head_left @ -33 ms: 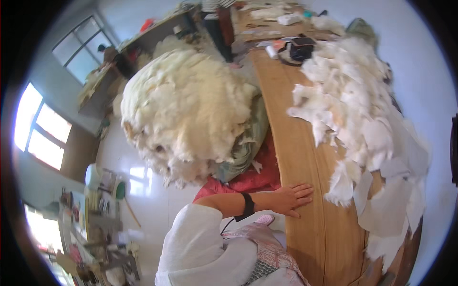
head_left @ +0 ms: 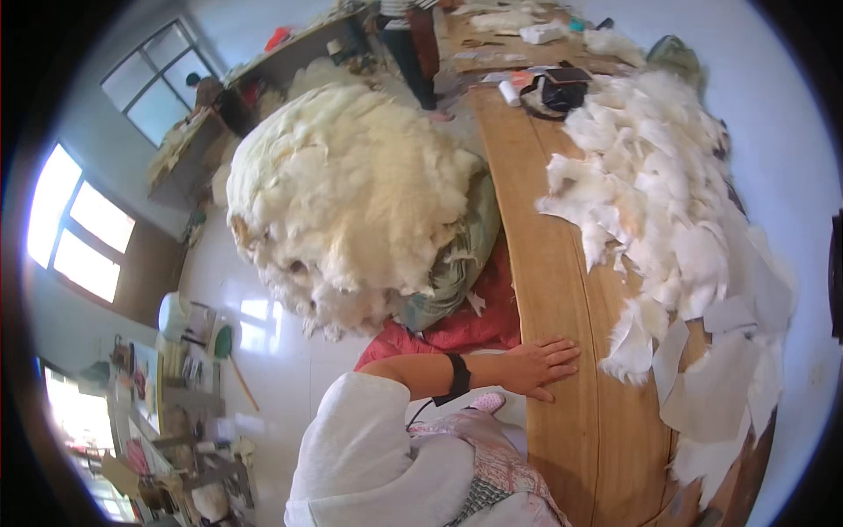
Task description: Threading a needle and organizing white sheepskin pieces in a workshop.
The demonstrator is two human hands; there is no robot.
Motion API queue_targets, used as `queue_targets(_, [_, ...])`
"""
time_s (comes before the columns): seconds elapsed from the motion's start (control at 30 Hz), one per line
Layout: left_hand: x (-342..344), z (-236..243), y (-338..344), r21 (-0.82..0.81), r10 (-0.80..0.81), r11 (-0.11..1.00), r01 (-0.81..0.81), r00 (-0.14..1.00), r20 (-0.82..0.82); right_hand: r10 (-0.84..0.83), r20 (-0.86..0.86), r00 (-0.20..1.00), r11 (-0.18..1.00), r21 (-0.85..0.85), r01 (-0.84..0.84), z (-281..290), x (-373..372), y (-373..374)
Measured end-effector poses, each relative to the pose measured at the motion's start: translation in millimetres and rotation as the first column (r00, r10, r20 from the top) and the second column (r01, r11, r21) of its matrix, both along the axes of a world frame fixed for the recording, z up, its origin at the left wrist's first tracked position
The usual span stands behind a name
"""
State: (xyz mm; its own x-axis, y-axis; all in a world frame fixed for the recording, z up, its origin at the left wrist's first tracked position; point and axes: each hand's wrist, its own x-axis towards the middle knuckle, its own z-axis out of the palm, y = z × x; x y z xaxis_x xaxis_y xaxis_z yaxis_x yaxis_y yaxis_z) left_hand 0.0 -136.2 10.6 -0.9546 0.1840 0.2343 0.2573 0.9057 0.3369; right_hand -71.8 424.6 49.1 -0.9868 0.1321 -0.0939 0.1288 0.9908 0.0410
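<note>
My left hand lies flat on the near part of a long wooden table, fingers stretched out and a little apart, holding nothing. A black band with a thin dark cable circles its wrist. Further right on the same table is a long heap of white fur pelts; a small fluffy piece lies closest to my fingers, not touching them. Pale flat hide pieces hang over one another at the heap's near end. My right hand is out of view.
Left of the table, a huge mound of cream fleece bulges from a green sack on red sheeting. A dark bag and white roll sit at the table's far end. Two people work further back. Cluttered shelving stands left.
The view has tilted slightly, so the room sits a little further right. My left hand stays flat on the same spot of the table.
</note>
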Motion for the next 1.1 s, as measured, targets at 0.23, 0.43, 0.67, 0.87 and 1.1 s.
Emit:
queue_targets(0.23, [-2.8,-0.1,4.1,0.018,0.004,1.0,-0.003,0.998,-0.057,0.091,0.04,0.995,0.995,0.038,-0.092,-6.6,-53.7,4.3])
queue_targets(0.43, [-1.9,5.9,4.2,-0.037,0.014,0.999,-0.013,0.999,0.045,0.045,0.107,0.993,0.998,0.028,-0.048,-37.0,-44.0,24.7])
queue_targets(0.67, [-6.1,8.2,7.1,-0.089,-0.004,0.996,0.007,1.0,0.028,0.004,0.149,0.989,0.999,0.044,-0.011,-46.4,-30.0,32.2])
queue_targets(0.87, [-10.2,14.1,9.9,-0.075,-0.034,0.996,0.038,0.998,0.047,-0.193,0.128,0.973,0.98,0.078,0.184,-27.3,25.8,27.0])
queue_targets(1.1, [-0.6,9.9,10.6,-0.081,0.017,0.997,-0.008,0.994,0.104,-0.332,0.159,0.93,0.94,0.14,0.312,53.7,68.3,-52.8])
